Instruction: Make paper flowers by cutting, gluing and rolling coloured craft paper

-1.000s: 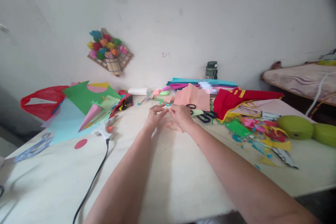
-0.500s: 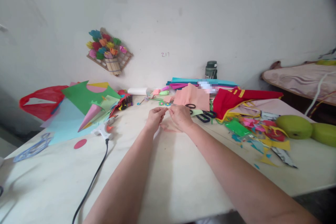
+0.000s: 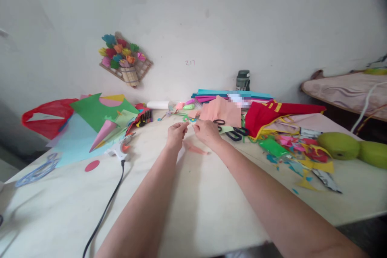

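Note:
Over the middle of the table, my left hand (image 3: 176,134) has its thumb and fingertips pinched together; anything between them is too small to make out. Just across from it, my right hand (image 3: 206,132) is also closed in a pinch, its fingertips a small gap away from the left ones. What it holds, if anything, is hidden. Below the hands a strip of peach paper (image 3: 197,148) lies on the table. Right behind my right hand rest black-handled scissors (image 3: 238,133) and a sheet of peach crepe paper (image 3: 223,113). Small green paper flowers (image 3: 188,119) lie beyond the fingertips.
To the left sit a white glue gun (image 3: 118,153) with a black cord, a pink paper cone (image 3: 103,134), a green sheet (image 3: 90,111) and a red paper circle (image 3: 92,165). On the right are red cloth (image 3: 263,117), paper scraps (image 3: 302,161) and green fruit (image 3: 340,146).
My hands have drawn slightly apart, the left one shifting left, so a gap shows between the fingertips. More of the peach strip beneath them is visible.

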The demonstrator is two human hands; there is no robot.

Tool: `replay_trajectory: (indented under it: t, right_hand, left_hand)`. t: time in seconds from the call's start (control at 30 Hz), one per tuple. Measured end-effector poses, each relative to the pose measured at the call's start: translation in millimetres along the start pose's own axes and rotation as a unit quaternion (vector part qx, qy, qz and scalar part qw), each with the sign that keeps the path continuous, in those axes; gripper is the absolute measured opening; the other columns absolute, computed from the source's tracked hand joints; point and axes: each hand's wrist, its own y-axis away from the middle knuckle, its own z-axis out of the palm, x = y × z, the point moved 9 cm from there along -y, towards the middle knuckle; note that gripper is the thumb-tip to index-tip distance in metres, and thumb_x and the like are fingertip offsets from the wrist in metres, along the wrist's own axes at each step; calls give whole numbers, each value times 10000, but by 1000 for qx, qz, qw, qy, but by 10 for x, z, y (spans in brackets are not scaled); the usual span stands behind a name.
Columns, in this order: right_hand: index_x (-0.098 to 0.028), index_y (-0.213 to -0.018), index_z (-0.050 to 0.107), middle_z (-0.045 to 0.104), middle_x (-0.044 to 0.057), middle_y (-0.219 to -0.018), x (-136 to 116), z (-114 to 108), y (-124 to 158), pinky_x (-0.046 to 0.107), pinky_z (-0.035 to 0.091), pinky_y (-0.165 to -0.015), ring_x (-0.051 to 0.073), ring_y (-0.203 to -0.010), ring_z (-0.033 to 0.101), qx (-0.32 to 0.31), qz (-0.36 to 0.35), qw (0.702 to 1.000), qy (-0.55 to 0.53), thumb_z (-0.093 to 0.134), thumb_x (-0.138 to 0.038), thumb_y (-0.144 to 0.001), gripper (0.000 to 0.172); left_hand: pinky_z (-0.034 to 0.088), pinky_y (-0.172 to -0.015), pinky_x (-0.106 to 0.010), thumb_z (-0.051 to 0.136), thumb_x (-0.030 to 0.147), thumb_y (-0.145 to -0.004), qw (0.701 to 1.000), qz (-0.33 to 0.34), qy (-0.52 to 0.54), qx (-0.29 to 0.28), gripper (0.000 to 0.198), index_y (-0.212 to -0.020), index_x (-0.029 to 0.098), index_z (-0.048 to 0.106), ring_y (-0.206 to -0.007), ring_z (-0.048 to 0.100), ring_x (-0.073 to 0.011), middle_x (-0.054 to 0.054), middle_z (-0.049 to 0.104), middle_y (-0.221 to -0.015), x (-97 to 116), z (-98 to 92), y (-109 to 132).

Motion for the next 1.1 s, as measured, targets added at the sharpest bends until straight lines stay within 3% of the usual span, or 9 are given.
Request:
replay_trajectory:
  t: [0.07,0.17,0.23,0.33,0.53,0.7,0.93,1.1]
  right_hand:
    - [-144,-719,616,666,84,-738,92,132,-38,222,400,-550,139,-593,597,-74,24,992,-101,426,-265,-815,244]
    - [-132,-725,584,639,40,-620,158,309,-32,179,345,-398,70,-376,488,-182,57,944,-269,438,-225,-804,191]
    - [-127,-748,570,617,24,-576,173,322,-22,164,316,-356,58,-351,459,-199,73,919,-332,462,-202,-788,137]
    - [-127,-704,563,614,26,-598,156,293,-7,151,322,-350,55,-391,474,-193,76,909,-361,489,-197,-768,121]
    - [-119,-625,628,640,44,-628,160,228,-42,154,372,-441,84,-535,542,-147,53,941,-299,553,-198,-699,131]
    - [-150,-617,684,658,33,-625,221,180,-85,177,363,-476,113,-570,571,-119,77,969,-204,605,-224,-642,111]
    - [-207,-630,697,673,9,-671,218,42,-63,186,358,-504,131,-648,590,-100,106,983,-111,589,-191,-601,112]
    - [-213,-688,695,680,33,-752,202,-58,-58,208,374,-537,159,-711,600,-45,109,992,-52,584,-232,-628,128]
  left_hand:
    - [97,-367,-206,671,353,-573,1000,12,16,1,297,-505,134,483,-347,230,-17,49,392,-420,22,-45,-25]
    - [89,-367,-205,670,362,-587,999,21,34,-9,296,-530,129,497,-348,216,-11,46,411,-440,48,-83,-48]
    - [83,-367,-205,669,360,-596,999,24,41,-17,287,-550,124,511,-349,210,-9,44,418,-449,62,-86,-50]
    - [76,-370,-205,669,354,-602,998,30,49,-35,276,-571,120,526,-354,207,-7,44,417,-455,84,-58,-41]
    - [78,-376,-207,680,363,-589,997,34,39,-53,281,-572,123,535,-368,229,-12,42,417,-462,71,-14,-36]
    - [90,-378,-209,681,387,-585,998,34,21,-47,299,-561,126,536,-369,233,-14,42,416,-460,62,-14,-42]
    - [86,-379,-210,673,400,-592,998,29,17,-45,308,-565,127,533,-368,229,-17,42,414,-456,66,9,-31]
    - [91,-379,-208,669,403,-600,999,26,13,-42,312,-567,124,534,-368,224,-16,39,415,-460,74,16,-24]
